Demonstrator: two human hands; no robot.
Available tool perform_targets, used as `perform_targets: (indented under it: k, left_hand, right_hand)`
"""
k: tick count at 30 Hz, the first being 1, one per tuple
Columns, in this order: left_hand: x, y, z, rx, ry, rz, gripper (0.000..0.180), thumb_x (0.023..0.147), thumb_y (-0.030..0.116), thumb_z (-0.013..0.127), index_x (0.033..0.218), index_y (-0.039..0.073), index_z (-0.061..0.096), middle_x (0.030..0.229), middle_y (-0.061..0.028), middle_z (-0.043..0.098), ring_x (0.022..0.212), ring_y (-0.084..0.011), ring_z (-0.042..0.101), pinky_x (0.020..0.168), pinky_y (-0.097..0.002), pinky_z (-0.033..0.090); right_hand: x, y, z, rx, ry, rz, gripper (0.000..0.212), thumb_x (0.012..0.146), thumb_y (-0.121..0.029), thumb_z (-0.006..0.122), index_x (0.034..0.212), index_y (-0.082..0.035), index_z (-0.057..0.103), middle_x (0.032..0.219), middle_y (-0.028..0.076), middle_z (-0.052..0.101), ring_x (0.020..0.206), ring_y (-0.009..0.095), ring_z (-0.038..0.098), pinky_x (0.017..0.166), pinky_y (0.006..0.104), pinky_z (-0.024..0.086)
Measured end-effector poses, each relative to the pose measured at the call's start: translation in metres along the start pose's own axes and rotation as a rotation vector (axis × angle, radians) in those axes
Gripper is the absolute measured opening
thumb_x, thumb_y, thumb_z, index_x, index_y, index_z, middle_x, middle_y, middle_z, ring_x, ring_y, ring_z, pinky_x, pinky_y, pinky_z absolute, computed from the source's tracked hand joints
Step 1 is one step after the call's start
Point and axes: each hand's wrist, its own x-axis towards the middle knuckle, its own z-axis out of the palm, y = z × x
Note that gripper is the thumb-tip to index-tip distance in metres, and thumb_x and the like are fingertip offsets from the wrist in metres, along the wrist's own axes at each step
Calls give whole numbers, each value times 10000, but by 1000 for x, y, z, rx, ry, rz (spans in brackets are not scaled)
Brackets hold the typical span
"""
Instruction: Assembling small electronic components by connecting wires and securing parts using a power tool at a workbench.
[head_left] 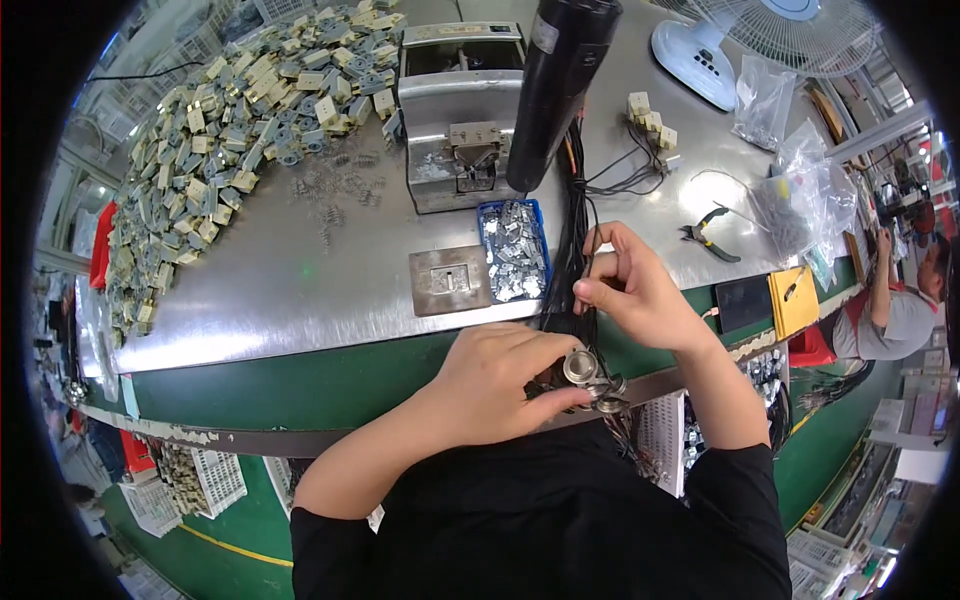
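Note:
My left hand [500, 380] is at the table's front edge, thumb and fingers curled round small round metal caps [580, 367] fixed to black cables. Just beyond it, my right hand [635, 290] pinches a thin black cable beside a long black cable bundle [570, 250] that runs up the table. A blue tray [544, 232] full of small metal plates lies left of the bundle. Next to the tray sits a flat metal block [425, 290] with a slot in it. Behind them stands a steel bench machine [430, 115], partly hidden by an upright black cylinder [562, 80].
Many beige and grey plastic parts [270, 95] are heaped at the left, with loose springs [335, 190] nearby. To the right lie cutting pliers [710, 237], clear bags [800, 200], a dark phone [742, 306] and a yellow pad [793, 303]. A fan [693, 65] stands behind; another person [890, 310] sits far right.

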Motion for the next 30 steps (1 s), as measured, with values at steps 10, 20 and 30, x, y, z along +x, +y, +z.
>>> perform_targets:
  k: [10, 20, 30]
  left_hand:
    - [-5, -6, -7, 103, 27, 85, 419, 753, 259, 892, 1065, 59, 696, 861, -64, 704, 777, -250, 686, 693, -360, 536]
    - [5, 23, 17, 135, 86, 102, 491, 740, 271, 889, 1107, 25, 674, 953, -101, 677, 893, -300, 674, 798, -401, 540]
    - [21, -5, -7, 212, -151, 183, 412, 756, 406, 846, 923, 69, 678, 1058, -87, 653, 1048, -292, 628, 922, -417, 514]
  right_hand:
    - [-2, 1, 4, -40, 61, -18, 313, 996, -11, 647, 1216, -8, 425, 795, 45, 652, 802, 110, 657, 765, 260, 502]
    - [-2, -12, -1, -212, 90, -108, 327, 998, -59, 666, 1211, 26, 431, 785, 46, 634, 775, 116, 658, 824, 282, 509]
    - [-7, 7, -4, 110, 13, -57, 335, 1072, -97, 538, 1331, -31, 336, 813, 60, 601, 680, 114, 598, 672, 248, 516]
